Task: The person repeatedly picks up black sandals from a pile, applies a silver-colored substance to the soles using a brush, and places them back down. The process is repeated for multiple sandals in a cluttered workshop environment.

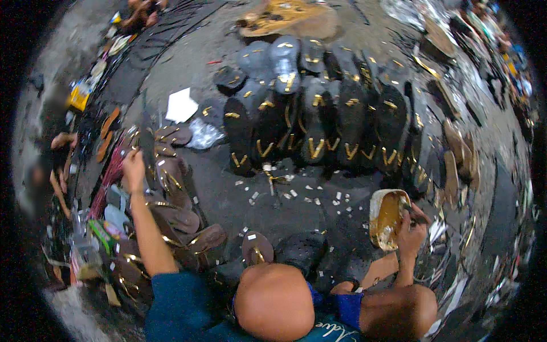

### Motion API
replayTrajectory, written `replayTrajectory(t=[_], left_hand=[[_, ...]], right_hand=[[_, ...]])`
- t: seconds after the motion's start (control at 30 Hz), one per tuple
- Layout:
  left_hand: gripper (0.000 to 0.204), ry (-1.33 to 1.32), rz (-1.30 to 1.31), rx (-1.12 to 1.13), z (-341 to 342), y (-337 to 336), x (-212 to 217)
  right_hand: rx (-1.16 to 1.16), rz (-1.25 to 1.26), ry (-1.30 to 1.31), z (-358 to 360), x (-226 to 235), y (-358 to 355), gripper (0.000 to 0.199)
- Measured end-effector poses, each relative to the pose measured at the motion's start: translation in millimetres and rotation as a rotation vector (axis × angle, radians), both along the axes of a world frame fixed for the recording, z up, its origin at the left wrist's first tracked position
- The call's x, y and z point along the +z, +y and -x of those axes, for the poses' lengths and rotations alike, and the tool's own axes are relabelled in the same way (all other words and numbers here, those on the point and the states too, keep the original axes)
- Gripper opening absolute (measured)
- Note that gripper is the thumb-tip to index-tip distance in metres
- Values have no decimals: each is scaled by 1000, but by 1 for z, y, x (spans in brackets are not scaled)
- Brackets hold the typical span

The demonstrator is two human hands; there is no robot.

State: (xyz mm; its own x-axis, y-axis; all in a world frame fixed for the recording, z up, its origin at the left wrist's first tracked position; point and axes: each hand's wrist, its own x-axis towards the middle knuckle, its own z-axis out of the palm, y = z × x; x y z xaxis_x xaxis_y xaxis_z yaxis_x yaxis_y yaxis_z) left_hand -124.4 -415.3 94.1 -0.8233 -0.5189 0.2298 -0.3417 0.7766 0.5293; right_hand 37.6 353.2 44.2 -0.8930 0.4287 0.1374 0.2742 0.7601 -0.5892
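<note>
My left hand (134, 170) is stretched out at the left, above a pile of brown sandals (191, 221) with gold straps. Its fingers are pinched together; what they hold, if anything, is too small to name. At the right, my right hand (409, 232) is at the edge of an oblong pale tub (374, 221), its inside stained yellow-brown. The fingers of that hand are bent at the tub's right side, closed on something I cannot make out. Beside the left hand lies a bundle of dark red cords (108, 181).
Rows of black sandals (350, 114) with gold straps stand ahead, small white scraps (307, 188) scattered before them. A white sheet (182, 105) and crumpled clear plastic (204, 134) lie left of them. Farther off is a wooden block (302, 20). Another person's hand (64, 141) shows far left.
</note>
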Motion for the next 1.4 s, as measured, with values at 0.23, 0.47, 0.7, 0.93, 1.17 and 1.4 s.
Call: replayTrajectory(t=[0.23, 0.47, 0.7, 0.93, 1.17, 1.4], left_hand=[[37, -111, -118, -910, -40, 325, 49], [33, -445, -335, -1175, -154, 400, -104], [72, -625, -161, -1685, -104, 456, -133], [55, -863, -1846, -588, -58, 521, -116], [53, -593, -1951, -704, -42, 522, -47], [59, -580, -1904, -746, -47, 505, -29]], right_hand=[[-244, -64, 102, -25, 20, 25, 29], [-70, -70, -478, -92, 21, 30, 34], [29, 826, -267, -73, 47, 44, 32], [137, 932, 156, 24, 103, -11, 32], [672, 431, 508, 49, 80, -74, 30], [268, 459, 486, 89, 80, -26, 20]])
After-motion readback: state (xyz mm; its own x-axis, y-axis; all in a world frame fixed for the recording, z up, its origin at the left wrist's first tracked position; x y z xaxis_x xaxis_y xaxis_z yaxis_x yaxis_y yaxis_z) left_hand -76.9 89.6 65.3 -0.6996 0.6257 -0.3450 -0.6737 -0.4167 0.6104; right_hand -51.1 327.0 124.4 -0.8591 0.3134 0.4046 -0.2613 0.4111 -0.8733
